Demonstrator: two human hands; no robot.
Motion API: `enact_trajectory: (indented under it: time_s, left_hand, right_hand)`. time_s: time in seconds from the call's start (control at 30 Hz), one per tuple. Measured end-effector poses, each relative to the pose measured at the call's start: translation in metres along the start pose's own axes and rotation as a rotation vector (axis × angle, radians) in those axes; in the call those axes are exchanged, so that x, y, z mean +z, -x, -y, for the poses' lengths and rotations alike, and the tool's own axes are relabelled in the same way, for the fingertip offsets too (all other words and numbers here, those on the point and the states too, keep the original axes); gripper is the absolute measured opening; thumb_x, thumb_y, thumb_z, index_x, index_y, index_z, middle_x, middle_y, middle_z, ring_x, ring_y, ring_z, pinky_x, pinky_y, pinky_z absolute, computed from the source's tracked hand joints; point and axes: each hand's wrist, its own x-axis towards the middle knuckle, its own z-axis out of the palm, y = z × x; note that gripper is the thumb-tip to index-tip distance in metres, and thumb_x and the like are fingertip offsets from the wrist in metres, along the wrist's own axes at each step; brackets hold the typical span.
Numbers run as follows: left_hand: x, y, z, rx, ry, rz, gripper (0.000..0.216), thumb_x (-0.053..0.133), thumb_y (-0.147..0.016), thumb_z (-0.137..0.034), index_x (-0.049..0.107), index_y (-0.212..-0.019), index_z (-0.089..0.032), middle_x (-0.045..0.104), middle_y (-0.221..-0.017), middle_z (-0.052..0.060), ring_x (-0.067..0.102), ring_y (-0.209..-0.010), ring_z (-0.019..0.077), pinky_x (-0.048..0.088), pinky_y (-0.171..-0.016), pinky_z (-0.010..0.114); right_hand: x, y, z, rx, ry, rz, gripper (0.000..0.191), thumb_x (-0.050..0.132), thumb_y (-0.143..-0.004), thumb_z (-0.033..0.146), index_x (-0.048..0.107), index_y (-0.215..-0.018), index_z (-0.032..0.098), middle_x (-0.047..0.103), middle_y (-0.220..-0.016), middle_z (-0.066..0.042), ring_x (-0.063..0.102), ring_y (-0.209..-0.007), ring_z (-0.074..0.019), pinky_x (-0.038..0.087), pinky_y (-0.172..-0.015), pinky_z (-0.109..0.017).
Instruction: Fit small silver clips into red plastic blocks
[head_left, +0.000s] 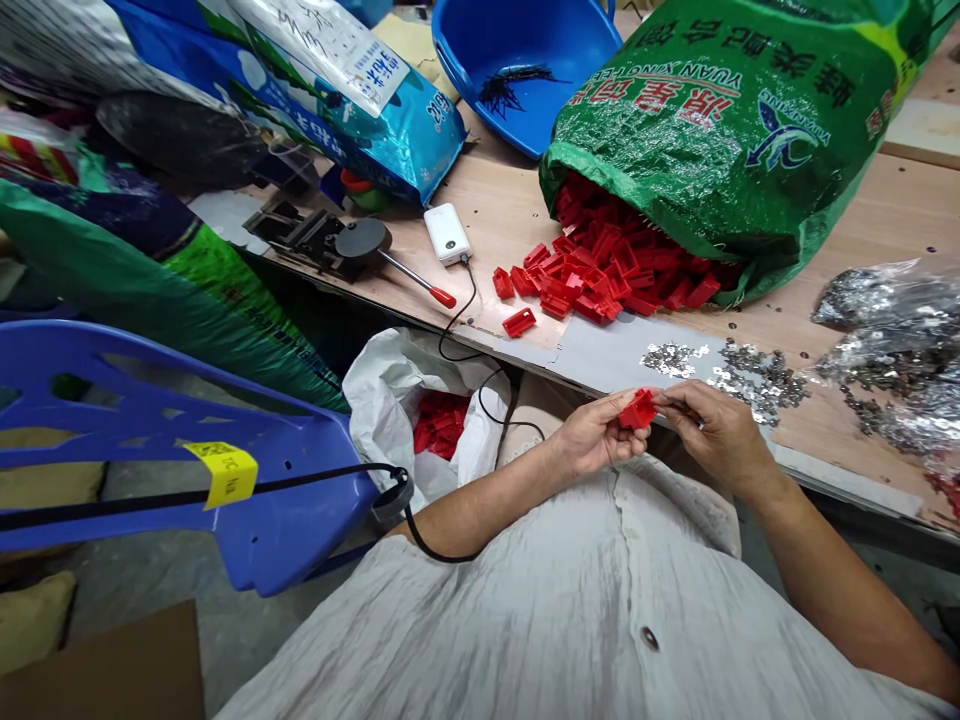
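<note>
Pinching one small red plastic clip (637, 410) between left hand (592, 437) and right hand (712, 432), fingers closed together, right of frame centre, below spilled red clips (600, 270).

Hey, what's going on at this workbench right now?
A person seated at the table edge holds a small red plastic piece in the left hand, while the right hand pinches at its side. More red pieces spill from a green sack lying on the table, small silvery metal parts lie beside the hands, and a white bag below holds other red pieces.
</note>
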Motion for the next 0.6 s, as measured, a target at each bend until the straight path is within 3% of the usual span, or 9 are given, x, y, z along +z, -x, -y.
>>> enact_trajectory:
  time_s: [0.3, 0.4, 0.5, 0.6]
  left_hand:
    - [0.002, 0.000, 0.001, -0.014, 0.025, 0.024, 0.032, 0.066, -0.087, -0.032, 0.066, -0.114, -0.014, 0.064, -0.071, 0.003, 0.060, -0.056, 0.0097, 0.048, -0.053, 0.019]
    - [0.002, 0.001, -0.001, 0.004, 0.023, 0.050, 0.037, 0.066, -0.087, -0.030, 0.064, -0.120, -0.016, 0.064, -0.073, 0.003, 0.059, -0.056, 0.0090, 0.046, -0.051, 0.018]
    - [0.003, 0.003, -0.002, 0.060, -0.006, 0.043, 0.041, 0.066, -0.087, -0.031, 0.061, -0.126, -0.020, 0.061, -0.072, 0.001, 0.058, -0.054, 0.0081, 0.043, -0.048, 0.017]
    - [0.005, 0.004, -0.002, 0.091, -0.021, 0.040, 0.039, 0.067, -0.086, -0.031, 0.062, -0.123, -0.022, 0.060, -0.072, 0.000, 0.057, -0.054, 0.0074, 0.043, -0.048, 0.017]
  right_hand:
    - [0.002, 0.000, 0.002, 0.085, -0.089, -0.007, 0.013, 0.055, -0.095, 0.029, 0.067, -0.094, 0.024, 0.069, -0.086, -0.005, 0.064, -0.076, -0.0191, 0.050, -0.070, -0.034]
    - [-0.004, 0.000, -0.001, 0.141, -0.209, 0.086, 0.017, 0.054, -0.096, 0.033, 0.069, -0.096, 0.024, 0.069, -0.090, -0.005, 0.064, -0.084, -0.0195, 0.050, -0.076, -0.034]
    - [-0.011, 0.001, -0.009, 0.250, -0.341, 0.166, 0.024, 0.053, -0.096, 0.041, 0.070, -0.104, 0.025, 0.069, -0.097, -0.005, 0.064, -0.090, -0.0198, 0.049, -0.079, -0.033]
    - [-0.011, 0.003, -0.016, 0.413, -0.411, 0.138, 0.029, 0.056, -0.094, 0.047, 0.068, -0.107, 0.024, 0.068, -0.095, -0.004, 0.061, -0.082, -0.0184, 0.047, -0.072, -0.031]
